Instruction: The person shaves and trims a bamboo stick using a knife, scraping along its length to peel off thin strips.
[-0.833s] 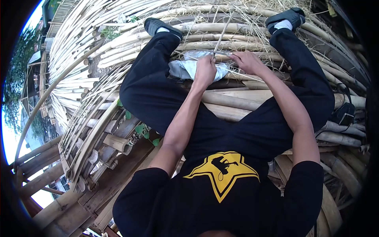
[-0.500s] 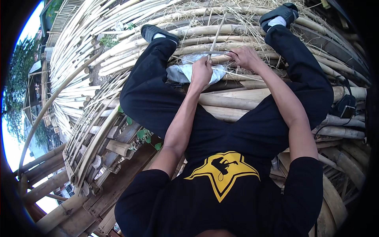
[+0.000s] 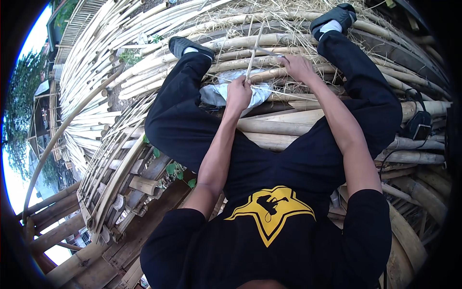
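My left hand is closed round the near end of a thin, pale bamboo strip, which points away from me between my feet. My right hand grips a knife, its handle hidden in my fingers. The narrow grey knife blade reaches leftward and crosses the strip some way beyond my left hand. Under my hands a crumpled whitish plastic sheet lies on the bamboo poles.
Bamboo poles lie beneath my spread legs, with straw-like shavings around my feet. A small black device with a strap and cable rests at the right. Split bamboo pieces are stacked at the left.
The knife blade has moved outward along the strip, away from my left hand. My left hand has shifted slightly left and nearer to me.
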The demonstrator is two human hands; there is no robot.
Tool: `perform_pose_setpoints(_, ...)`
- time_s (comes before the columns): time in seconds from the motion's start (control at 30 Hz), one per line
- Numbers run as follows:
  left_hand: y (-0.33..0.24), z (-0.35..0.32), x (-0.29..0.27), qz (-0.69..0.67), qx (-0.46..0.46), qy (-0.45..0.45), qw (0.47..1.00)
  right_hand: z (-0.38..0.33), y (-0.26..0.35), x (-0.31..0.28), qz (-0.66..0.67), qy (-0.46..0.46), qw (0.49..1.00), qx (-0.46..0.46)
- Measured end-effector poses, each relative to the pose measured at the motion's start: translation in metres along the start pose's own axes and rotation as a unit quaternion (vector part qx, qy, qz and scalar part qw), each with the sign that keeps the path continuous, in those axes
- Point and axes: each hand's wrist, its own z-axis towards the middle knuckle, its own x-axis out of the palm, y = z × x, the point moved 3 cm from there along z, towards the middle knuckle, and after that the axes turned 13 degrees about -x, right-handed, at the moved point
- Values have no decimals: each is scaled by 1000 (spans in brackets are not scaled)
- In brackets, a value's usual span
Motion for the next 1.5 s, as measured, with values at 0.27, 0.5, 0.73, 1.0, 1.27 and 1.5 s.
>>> perform_pose_setpoints(0.27,-6,-1,-2,-231,-133,127,955,1,-9,-20,132,23,990,49)
perform_pose_setpoints(0.5,-12,-2,1,-350,-160,162,909,11,51,-21,204,64,977,-1)
perform_pose_setpoints(0.73,-14,6,4,-412,-158,197,876,-4,69,-27,156,129,979,-32)
perform_pose_setpoints(1.0,-17,7,5,-376,-117,208,895,-7,85,-45,147,122,981,-24)
perform_pose_setpoints(1.27,-16,6,10,-416,-128,221,873,-8,74,-34,152,148,976,-39)
perform_pose_setpoints(1.5,-13,6,8,-440,-173,213,855,-10,84,-35,184,109,973,-90)
